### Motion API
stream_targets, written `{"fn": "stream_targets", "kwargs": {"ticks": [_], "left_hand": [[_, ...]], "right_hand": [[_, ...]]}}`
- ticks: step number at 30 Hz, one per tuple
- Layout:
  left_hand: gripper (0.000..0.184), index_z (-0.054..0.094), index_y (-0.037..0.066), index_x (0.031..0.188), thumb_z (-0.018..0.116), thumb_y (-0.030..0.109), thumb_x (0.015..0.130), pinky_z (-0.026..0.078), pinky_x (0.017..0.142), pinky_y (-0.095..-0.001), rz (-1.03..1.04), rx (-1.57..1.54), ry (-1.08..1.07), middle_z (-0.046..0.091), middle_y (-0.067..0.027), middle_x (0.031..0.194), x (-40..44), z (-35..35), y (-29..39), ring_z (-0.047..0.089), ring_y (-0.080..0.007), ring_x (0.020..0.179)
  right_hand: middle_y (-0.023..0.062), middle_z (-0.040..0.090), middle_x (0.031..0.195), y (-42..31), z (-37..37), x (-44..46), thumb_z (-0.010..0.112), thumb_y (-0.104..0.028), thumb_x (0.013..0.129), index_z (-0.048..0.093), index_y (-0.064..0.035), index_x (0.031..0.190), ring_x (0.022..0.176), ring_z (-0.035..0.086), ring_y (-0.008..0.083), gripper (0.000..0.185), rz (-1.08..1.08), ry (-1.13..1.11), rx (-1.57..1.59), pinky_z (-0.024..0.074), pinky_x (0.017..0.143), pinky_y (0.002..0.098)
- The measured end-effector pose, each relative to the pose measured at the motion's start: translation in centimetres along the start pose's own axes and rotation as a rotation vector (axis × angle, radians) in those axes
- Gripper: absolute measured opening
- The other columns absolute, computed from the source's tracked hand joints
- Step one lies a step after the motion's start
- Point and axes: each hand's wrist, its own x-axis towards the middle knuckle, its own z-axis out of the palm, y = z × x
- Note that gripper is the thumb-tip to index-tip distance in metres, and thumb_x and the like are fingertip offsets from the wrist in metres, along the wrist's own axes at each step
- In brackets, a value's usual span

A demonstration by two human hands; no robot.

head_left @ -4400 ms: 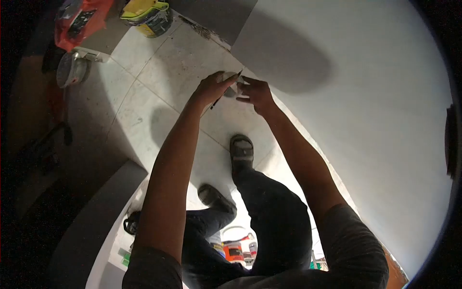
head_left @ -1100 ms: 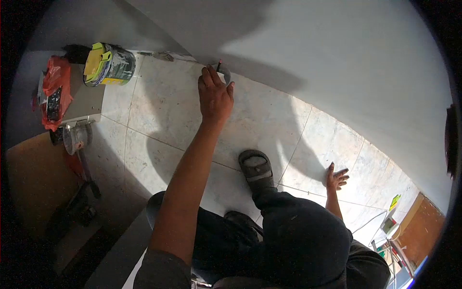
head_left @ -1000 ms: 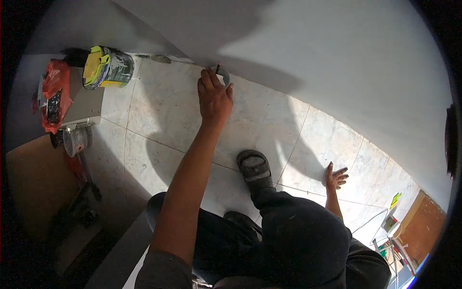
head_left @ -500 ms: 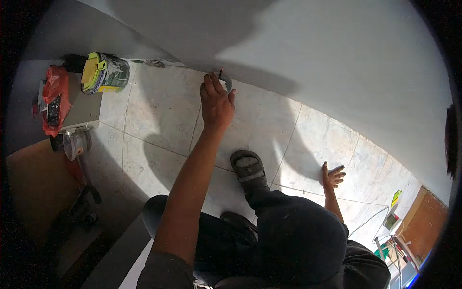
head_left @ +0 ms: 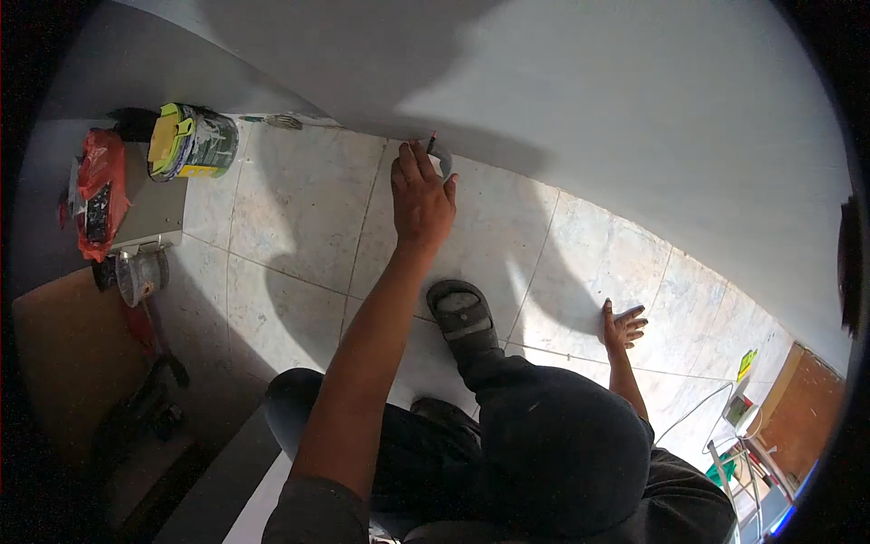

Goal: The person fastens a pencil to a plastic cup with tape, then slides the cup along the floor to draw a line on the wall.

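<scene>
left hand (head_left: 424, 207): fingers closed around a curved, smooth grey piece (head_left: 445, 161) and a slim dark stick (head_left: 431, 143), near the base of the plain wall (head_left: 634, 109), presumably keeping both together. right hand (head_left: 622, 326): fingers splayed, unloaded, over the veined tile floor (head_left: 480, 222), likely for balance; contact unclear.
</scene>
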Motion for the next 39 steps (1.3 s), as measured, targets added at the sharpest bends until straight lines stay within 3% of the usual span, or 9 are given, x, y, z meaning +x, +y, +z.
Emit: {"fn": "stream_targets", "kwargs": {"ticks": [2,18,20,21,23,30,32,39], "left_hand": [[0.089,0.025,-0.016,0.162,0.064,0.042,0.107,0.037,0.124,-0.0519,-0.037,0.077,-0.034,0.031,-0.0333,0.163,0.0,0.2,0.4,0.042,-0.0467,0.145],[0.089,0.028,-0.017,0.16,0.069,0.039,0.104,0.04,0.123,-0.0495,0.073,-0.04,-0.056,0.035,-0.0304,0.16,-2.2,1.1,8.7,0.043,-0.0438,0.143],[0.089,0.029,-0.016,0.16,0.069,0.039,0.104,0.04,0.123,-0.0495,0.074,-0.057,-0.086,0.035,-0.03,0.16,-2.3,1.2,9.5,0.044,-0.043,0.143],[0.089,0.029,-0.016,0.16,0.069,0.039,0.104,0.04,0.123,-0.0495,0.082,-0.062,-0.088,0.035,-0.03,0.16,-2.5,1.4,9.9,0.044,-0.043,0.143],[0.09,0.023,-0.018,0.161,0.065,0.04,0.106,0.042,0.121,-0.0532,0.102,0.002,-0.071,0.037,-0.0369,0.159,-2.7,1.6,10.3,0.04,-0.0511,0.148],[0.088,0.025,-0.018,0.16,0.067,0.037,0.105,0.037,0.124,-0.0566,0.085,-0.094,-0.094,0.036,-0.0379,0.158,-2.7,1.8,11.4,0.039,-0.0519,0.148],[0.088,0.028,-0.017,0.16,0.068,0.039,0.105,0.039,0.124,-0.0483,0.059,0.045,-0.09,0.034,-0.0298,0.161,-2.8,1.8,11.6,0.043,-0.0436,0.143],[0.088,0.028,-0.017,0.16,0.067,0.04,0.105,0.038,0.124,-0.0489,0.083,0.017,-0.068,0.034,-0.0298,0.16,-2.8,1.7,11.7,0.042,-0.0434,0.143]], "right_hand": [[0.0288,-0.028,0.174,0.0,-0.3,0.0,0.06,-0.097,0.079,-0.022,-0.0258,0.171,0.159,-0.022,0.0571,0.142,-0.008,-0.006,-0.002,-0.0022,0.123,0.0782],[0.0342,-0.03,0.171,-0.4,-1.4,-0.9,0.061,-0.096,0.079,-0.026,-0.0199,0.169,0.156,-0.025,0.062,0.146,-0.049,-0.091,-0.006,-0.0023,0.118,0.0829],[0.0347,-0.024,0.173,-0.3,-1.1,-1.0,0.059,-0.096,0.081,-0.021,-0.0189,0.171,0.157,-0.017,0.0641,0.143,-0.063,-0.054,-0.034,0.0049,0.119,0.0829],[0.0346,-0.024,0.173,-0.3,-1.0,-1.0,0.059,-0.096,0.08,-0.022,-0.0193,0.171,0.157,-0.017,0.0644,0.143,-0.067,-0.048,-0.023,0.0047,0.118,0.0839],[0.0346,-0.025,0.173,-0.2,-0.8,-0.9,0.06,-0.096,0.08,-0.022,-0.0193,0.171,0.157,-0.018,0.0644,0.143,-0.065,-0.039,-0.023,0.0046,0.118,0.0841],[0.0352,-0.031,0.17,-0.8,-1.8,-1.8,0.066,-0.092,0.08,-0.025,-0.0172,0.169,0.155,-0.025,0.0633,0.148,-0.076,-0.087,0.05,-0.002,0.118,0.0831],[0.035,-0.032,0.17,-1.0,-2.0,-1.8,0.067,-0.091,0.08,-0.026,-0.0167,0.169,0.155,-0.025,0.0633,0.149,-0.067,-0.096,0.065,-0.0024,0.118,0.0829],[0.037,-0.029,0.17,-1.4,-2.3,-2.1,0.067,-0.091,0.079,-0.027,-0.0163,0.168,0.154,-0.023,0.0654,0.15,-0.071,-0.1,0.053,0.0002,0.118,0.0835]]}}
